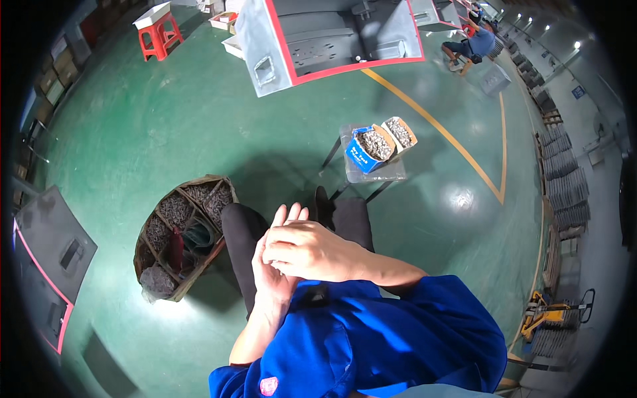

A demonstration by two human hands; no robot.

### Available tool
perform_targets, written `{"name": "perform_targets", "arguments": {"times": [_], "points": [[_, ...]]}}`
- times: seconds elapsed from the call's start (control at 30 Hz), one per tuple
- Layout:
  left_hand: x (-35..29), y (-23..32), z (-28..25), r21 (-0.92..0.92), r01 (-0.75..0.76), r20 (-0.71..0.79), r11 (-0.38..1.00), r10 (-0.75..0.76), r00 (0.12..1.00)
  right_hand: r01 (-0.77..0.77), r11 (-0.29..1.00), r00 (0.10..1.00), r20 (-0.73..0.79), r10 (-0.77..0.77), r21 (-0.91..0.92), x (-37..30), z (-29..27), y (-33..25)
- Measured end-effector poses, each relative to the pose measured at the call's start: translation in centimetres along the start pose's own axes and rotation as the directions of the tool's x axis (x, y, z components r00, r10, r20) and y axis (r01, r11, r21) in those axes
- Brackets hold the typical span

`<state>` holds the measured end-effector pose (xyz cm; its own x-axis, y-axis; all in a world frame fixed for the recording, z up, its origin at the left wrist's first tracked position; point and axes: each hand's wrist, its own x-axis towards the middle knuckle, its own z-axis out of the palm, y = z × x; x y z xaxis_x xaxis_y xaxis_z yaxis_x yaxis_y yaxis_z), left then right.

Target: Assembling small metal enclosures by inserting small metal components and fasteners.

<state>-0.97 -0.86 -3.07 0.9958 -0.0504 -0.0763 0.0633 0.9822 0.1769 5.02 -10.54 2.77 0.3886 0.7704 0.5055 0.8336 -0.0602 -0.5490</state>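
Over my lap, my left hand (268,286) is turned palm up with its fingers stretched out. My right hand (306,249) lies across that palm, its fingers curled and closed. Something small and pale shows beneath the right fingers, too little of it to name. In front of my knees a small stool (361,176) carries a blue cardboard box (359,158) full of small metal pieces. Beside it stands an open carton (401,134) with similar pieces. Left of my leg is a divided, worn bin (174,239) with several compartments of dark small parts.
A large grey metal housing with red edging (275,66) stands ahead. Another grey panel piece (56,239) is at far left. A red stool (159,41) bears a white tray (152,14). A person (474,44) sits at far right; a yellow pallet truck (545,314) stands by stacked panels.
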Motion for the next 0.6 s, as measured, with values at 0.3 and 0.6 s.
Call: {"name": "perform_targets", "arguments": {"times": [0.3,0.6], "points": [[-1.9,-0.7,-4.0,-0.007,0.289,-0.436,0.957,-0.263,0.861,-0.043,0.999,0.999,-0.019,0.043,-0.014,-1.3,-0.5,1.1],[-1.2,-0.5,-4.1,-0.173,0.252,-0.364,0.952,-0.3,0.882,-0.148,0.989,0.988,-0.047,0.148,-0.007,-2.4,-1.7,2.1]]}}
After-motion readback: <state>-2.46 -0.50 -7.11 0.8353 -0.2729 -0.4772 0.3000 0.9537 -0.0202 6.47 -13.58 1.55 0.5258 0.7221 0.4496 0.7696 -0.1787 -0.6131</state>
